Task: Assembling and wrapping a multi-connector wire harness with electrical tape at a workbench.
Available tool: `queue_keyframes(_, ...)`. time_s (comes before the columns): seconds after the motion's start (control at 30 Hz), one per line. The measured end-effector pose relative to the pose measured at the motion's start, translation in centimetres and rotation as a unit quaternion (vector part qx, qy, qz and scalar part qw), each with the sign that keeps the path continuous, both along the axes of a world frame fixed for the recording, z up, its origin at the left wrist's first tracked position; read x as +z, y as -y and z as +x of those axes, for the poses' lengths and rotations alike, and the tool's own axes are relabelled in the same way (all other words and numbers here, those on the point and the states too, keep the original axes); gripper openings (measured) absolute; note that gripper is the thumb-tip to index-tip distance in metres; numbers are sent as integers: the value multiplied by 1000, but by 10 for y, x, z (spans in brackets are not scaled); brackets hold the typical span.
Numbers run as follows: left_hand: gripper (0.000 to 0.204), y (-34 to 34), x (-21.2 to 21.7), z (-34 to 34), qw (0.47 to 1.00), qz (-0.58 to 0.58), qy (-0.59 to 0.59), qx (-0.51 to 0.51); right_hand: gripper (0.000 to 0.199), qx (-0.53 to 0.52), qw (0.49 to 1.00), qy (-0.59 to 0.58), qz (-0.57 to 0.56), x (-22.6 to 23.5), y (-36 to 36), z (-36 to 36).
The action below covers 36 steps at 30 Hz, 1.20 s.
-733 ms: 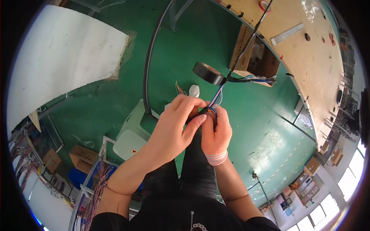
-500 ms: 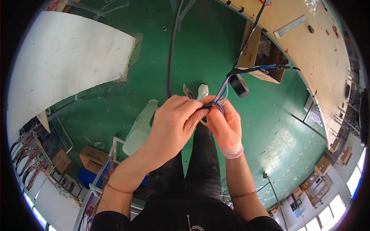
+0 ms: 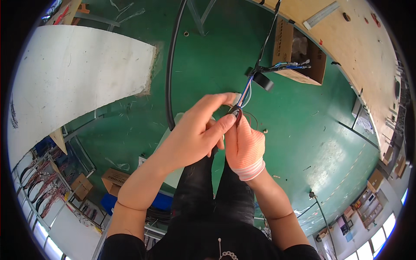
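My bare left hand [image 3: 195,130] and my right hand [image 3: 248,149], in an orange-and-white ribbed glove, meet at a wire harness [image 3: 245,92] of blue, white, pink and grey strands. The right fingers are closed round its lower end, where dark wrapping shows. My left thumb presses there too, its index finger reaching along the far side; the left fingertips are partly hidden. Just above, a black tape roll [image 3: 263,82] hangs at the junction where the harness splits. One black-wrapped branch [image 3: 262,50] runs up, and another branch [image 3: 290,66] with loose blue ends points right.
A thick black cable [image 3: 169,65] hangs left of my hands. At the right lies a wooden worktable [image 3: 359,56], with an open cardboard box [image 3: 318,65] beneath its edge. A white board [image 3: 86,65] stands left. A pale green plastic stool [image 3: 175,173] is behind my left forearm.
The wires that looped over my right fingers now run straighter upward. My left index finger has stretched out past the bundle. The tape roll has swung, and the black cable shows farther left.
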<state>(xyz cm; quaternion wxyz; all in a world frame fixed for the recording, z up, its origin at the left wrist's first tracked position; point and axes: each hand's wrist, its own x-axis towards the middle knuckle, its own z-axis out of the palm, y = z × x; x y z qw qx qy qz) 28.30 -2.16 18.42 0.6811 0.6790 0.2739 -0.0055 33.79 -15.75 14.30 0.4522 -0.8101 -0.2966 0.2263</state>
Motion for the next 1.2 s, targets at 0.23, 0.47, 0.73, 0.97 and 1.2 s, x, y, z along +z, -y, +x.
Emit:
queue_keyframes(0.23,32,6,-12,6,960,-271,-75,-4,16,80,987,111,-86,3,8,-22)
queue_keyframes(0.47,30,18,-17,-3,988,-146,-12,42,31,-51,981,-151,112,-15,36,23)
queue_keyframes(0.73,27,21,-27,-5,998,-56,1,37,52,94,881,-404,229,-29,-28,101)
queue_keyframes(0.97,26,13,-29,-7,999,-25,-33,10,54,105,929,-321,151,-30,-16,104)
queue_keyframes(1.2,20,33,-34,-3,936,345,-51,46,36,91,996,7,-4,67,-32,71)
